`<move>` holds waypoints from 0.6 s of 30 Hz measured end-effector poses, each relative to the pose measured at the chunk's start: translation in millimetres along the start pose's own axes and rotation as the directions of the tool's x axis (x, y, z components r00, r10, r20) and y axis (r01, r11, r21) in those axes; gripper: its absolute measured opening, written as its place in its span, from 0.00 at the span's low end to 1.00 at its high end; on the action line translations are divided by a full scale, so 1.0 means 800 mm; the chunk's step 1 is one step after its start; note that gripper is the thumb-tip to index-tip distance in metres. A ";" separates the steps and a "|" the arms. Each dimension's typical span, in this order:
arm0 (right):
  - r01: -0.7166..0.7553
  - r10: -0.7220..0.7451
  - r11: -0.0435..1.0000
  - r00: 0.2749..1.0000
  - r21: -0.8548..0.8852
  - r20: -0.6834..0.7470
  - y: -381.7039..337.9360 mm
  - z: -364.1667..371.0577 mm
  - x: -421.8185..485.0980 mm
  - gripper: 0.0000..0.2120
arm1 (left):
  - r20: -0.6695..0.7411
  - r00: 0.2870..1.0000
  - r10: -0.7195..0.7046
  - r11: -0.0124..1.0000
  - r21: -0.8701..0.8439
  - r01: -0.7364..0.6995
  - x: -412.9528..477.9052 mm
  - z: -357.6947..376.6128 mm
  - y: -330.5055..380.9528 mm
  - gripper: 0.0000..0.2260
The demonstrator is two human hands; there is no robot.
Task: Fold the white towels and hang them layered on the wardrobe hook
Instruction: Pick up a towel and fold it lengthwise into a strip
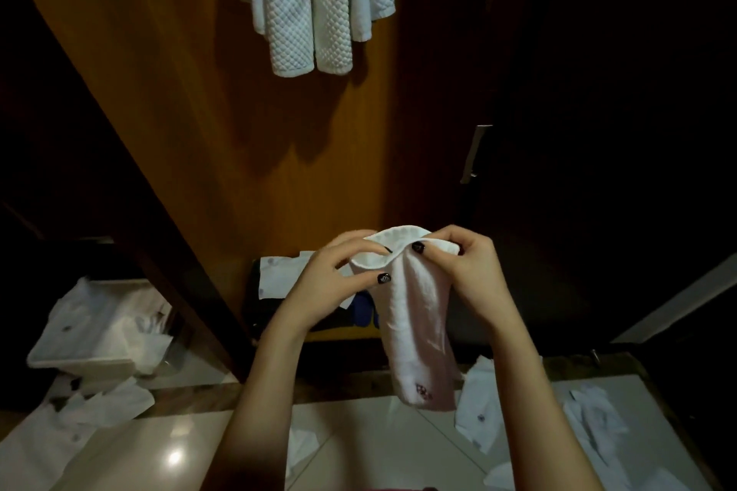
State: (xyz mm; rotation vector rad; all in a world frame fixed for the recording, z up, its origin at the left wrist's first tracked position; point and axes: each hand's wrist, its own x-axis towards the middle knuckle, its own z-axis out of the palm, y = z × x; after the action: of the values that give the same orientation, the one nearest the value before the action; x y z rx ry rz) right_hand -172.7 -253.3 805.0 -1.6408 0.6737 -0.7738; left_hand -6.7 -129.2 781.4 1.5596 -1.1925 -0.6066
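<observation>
Nearest to me, the left hand [339,279] and the right hand [466,271] reach up from the bottom edge on bare forearms, close together at chest height. Between them I have a white towel [422,331]. The left hand's thumb and fingers pinch the left side of its top hem, and the right hand pinches the right side, so the hem bows up in a small arch between the two grips. The towel hangs down from there as a narrow folded strip, clear of the floor [159,450], with a small dark red mark near its lower end.

Straight above, the hung towels [307,0] drape in overlapping waffle-textured layers against the wooden wardrobe panel [239,132]; their top is cut off by the frame edge. To the right of the panel I see a metal handle [476,153] on a dark door.

Behind the hands sits a dark case [255,291] at the foot of the wardrobe. White packets [478,419] lie scattered over the glossy tiles, and a white tub [79,365] stuffed with more of them stands at the left.
</observation>
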 end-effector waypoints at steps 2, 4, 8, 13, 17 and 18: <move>-0.036 0.037 0.999 0.999 0.038 -0.005 -0.002 -0.008 0.000 0.03 | -0.055 0.998 0.011 1.000 0.006 -0.010 0.007 0.008 -0.001 0.11; -0.073 0.072 0.997 0.997 0.031 0.019 -0.004 -0.016 0.001 0.03 | -0.108 0.994 -0.024 0.999 -0.034 0.020 0.010 0.010 -0.003 0.06; -0.102 0.103 0.989 0.995 -0.106 -0.001 -0.006 -0.025 0.001 0.04 | -0.178 0.983 -0.033 0.986 -0.165 0.003 0.014 0.004 -0.002 0.07; -0.067 0.069 0.980 0.998 -0.189 0.001 -0.007 -0.021 0.000 0.00 | -0.261 0.965 -0.013 0.977 -0.209 -0.044 0.013 -0.005 0.003 0.07; 0.005 -0.015 0.976 0.999 -0.217 -0.044 -0.008 -0.010 -0.002 0.05 | -0.313 0.949 0.025 0.983 -0.166 -0.080 0.007 -0.015 0.004 0.08; 0.017 -0.028 0.974 0.998 -0.226 -0.049 -0.008 -0.007 -0.002 0.06 | -0.324 0.946 0.027 0.983 -0.163 -0.084 0.005 -0.017 0.004 0.08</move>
State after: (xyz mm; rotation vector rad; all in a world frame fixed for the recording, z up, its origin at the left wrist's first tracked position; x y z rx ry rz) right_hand -178.3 -254.1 812.1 -1.8415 0.8048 -0.7806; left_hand 5.1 -127.0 789.7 1.4067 -0.9081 -0.3899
